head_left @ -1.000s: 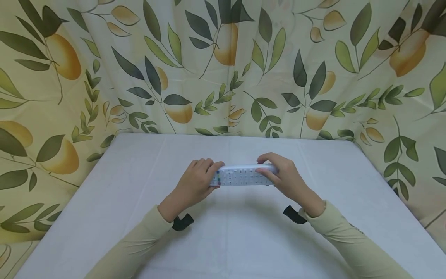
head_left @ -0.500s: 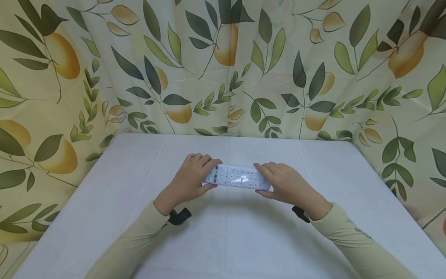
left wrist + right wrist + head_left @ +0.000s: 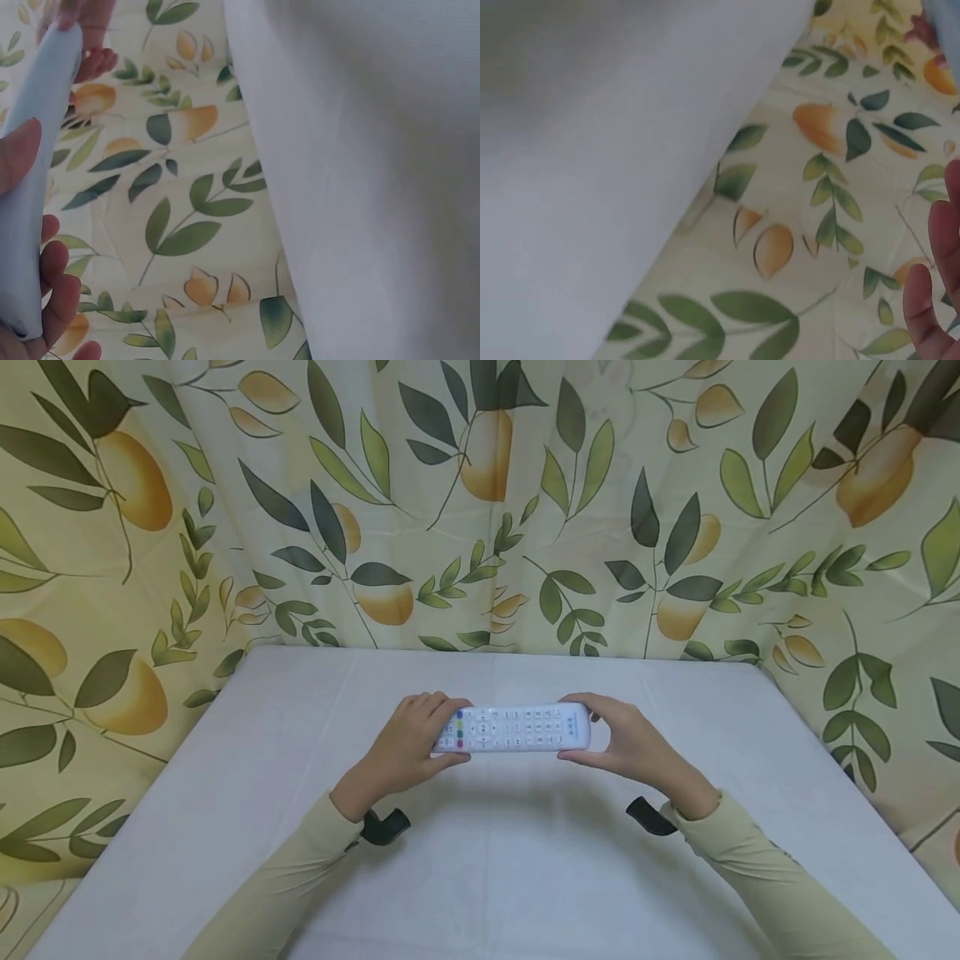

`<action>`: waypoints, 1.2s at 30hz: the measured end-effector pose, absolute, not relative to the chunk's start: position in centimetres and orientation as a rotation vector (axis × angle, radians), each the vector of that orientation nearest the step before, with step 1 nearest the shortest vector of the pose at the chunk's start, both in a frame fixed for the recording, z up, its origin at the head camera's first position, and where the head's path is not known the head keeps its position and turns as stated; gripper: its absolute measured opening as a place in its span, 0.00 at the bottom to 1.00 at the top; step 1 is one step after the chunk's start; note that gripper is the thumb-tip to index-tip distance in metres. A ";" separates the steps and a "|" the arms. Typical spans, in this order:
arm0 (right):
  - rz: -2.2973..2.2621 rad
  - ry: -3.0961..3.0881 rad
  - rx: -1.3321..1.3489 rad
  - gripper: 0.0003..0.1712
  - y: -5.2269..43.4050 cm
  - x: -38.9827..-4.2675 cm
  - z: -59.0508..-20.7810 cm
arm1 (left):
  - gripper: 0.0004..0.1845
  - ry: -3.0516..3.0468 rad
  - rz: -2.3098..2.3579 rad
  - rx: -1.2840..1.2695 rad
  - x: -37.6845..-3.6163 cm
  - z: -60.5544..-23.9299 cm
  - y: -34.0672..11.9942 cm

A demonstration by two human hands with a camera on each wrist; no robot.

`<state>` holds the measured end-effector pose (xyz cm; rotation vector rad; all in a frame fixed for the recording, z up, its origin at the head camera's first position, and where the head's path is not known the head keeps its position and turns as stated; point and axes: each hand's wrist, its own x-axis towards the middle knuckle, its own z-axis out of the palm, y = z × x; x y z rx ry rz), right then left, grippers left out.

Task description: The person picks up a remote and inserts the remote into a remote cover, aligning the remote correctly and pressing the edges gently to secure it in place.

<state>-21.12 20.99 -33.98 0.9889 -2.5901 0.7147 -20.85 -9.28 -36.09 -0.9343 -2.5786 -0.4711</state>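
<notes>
At frame centre, we see the white remote control [image 3: 513, 729] lying left-to-right, our left hand [image 3: 408, 747] and right hand [image 3: 630, 745] each gripping one end, equally near.

The person wears long, close-fitting pale yellow-green sleeves [image 3: 300, 877] reaching both wrists, a small dark marking on the right sleeve [image 3: 780, 853], and a black camera mount [image 3: 384, 827] strapped under each wrist.
</notes>
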 end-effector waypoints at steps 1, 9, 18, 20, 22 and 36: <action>0.672 -2.577 0.988 0.38 21.0 -21.2 -34.0 | 0.32 -2.589 -0.485 -0.927 -20.9 -36.1 -9.3; 0.500 -2.445 1.121 0.36 20.8 -21.6 -34.4 | 0.32 -2.607 -0.492 -0.963 -20.8 -36.2 -9.4; 0.408 -2.381 1.142 0.33 19.6 -21.1 -34.9 | 0.32 -2.599 -0.393 -1.051 -21.1 -35.3 -9.1; 0.365 -2.396 1.133 0.34 19.4 -21.0 -34.8 | 0.33 -2.592 -0.353 -1.064 -21.2 -35.2 -9.0; 0.331 -2.398 1.114 0.34 19.1 -20.8 -34.7 | 0.34 -2.579 -0.349 -1.049 -21.2 -35.0 -8.8; 0.440 -2.174 0.896 0.42 19.7 -21.2 -34.7 | 0.10 -2.381 -0.842 -0.583 -21.1 -34.7 -9.0</action>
